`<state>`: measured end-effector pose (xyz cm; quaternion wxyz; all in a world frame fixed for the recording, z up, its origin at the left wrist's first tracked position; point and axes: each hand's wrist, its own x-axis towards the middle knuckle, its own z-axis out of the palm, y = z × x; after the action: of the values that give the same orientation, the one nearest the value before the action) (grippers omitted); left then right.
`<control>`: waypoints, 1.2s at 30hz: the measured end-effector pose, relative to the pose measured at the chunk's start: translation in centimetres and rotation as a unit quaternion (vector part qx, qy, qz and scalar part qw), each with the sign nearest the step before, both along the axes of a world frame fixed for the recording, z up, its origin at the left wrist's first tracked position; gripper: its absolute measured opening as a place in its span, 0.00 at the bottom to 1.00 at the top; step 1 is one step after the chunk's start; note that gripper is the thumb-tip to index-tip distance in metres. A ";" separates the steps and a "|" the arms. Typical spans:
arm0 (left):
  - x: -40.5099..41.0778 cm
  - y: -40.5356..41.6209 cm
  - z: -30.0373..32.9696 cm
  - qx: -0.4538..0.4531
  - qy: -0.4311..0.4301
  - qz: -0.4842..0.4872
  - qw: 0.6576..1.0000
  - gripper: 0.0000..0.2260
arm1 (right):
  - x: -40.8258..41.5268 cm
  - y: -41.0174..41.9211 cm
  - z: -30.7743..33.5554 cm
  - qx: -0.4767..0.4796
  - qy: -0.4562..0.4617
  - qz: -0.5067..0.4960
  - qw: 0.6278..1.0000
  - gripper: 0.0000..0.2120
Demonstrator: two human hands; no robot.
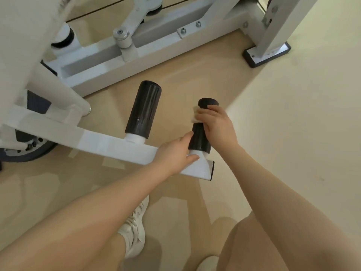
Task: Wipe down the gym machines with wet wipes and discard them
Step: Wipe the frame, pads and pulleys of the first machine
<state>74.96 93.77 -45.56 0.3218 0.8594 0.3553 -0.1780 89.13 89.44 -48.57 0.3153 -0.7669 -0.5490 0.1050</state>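
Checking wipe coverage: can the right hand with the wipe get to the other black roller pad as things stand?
Probably yes. The right hand grips the wipe on the near roller pad; the far roller pad stands beside it with open floor between. The left hand rests on the white bar, below that path.

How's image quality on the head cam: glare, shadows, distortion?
Head view: soft and slightly blurry throughout; wide-angle bending of the white frame; glossy highlight on the left black roller; sunlit floor patch at right, shadowed floor near the shoe; right hand and wipe readable, not crisp.
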 end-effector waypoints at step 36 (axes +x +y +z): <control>0.1 0.7 -0.7 -0.031 0.007 0.046 0.998 0.31 | 2.0 0.4 -3.0 -0.114 0.677 -0.309 0.658 0.12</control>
<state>75.08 94.50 -46.27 0.3540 0.8304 0.3910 -0.1796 91.15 89.79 -51.56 0.5245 -0.6393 0.1011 0.5531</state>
